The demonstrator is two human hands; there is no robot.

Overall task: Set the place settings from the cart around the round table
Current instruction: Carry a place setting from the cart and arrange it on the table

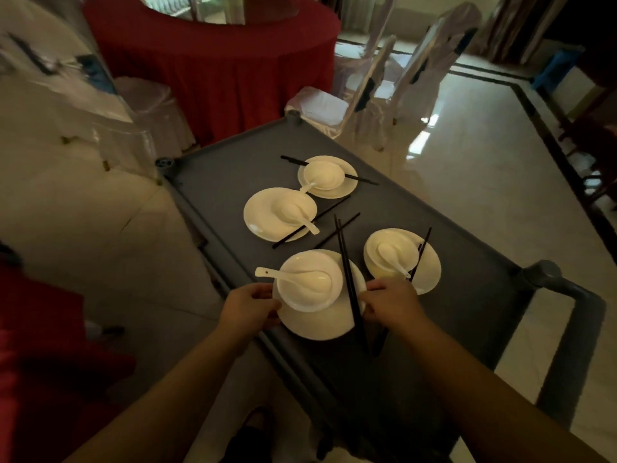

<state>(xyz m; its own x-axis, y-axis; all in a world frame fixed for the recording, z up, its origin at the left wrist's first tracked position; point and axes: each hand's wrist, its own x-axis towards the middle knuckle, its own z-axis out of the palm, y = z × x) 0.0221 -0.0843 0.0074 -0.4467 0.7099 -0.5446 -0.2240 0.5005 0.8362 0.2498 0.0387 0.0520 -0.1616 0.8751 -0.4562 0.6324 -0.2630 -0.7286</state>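
**Both hands on the nearest place setting**

You had your left hand (251,305) curled around the left rim of the nearest plate (317,324), fingers closed on its edge. Your right hand (389,300) gripped the plate's right rim, fingers wrapped over the edge beside the black chopsticks (350,289) that lay across that side. I could not tell whether those fingers also pinned the chopsticks. A white bowl (309,282) sat on the plate, with a white spoon (290,275) resting in it, handle pointing left.

The setting was at the near end of the grey cart (207,195). Three more settings stood on the cart: one just right of your right hand (402,259), one at the middle (278,213), and one at the far end (327,177), each with bowl, spoon and chopsticks.

The round table (213,61), draped in red cloth, stood beyond the cart's far end, with white-covered chairs (417,71) near it.
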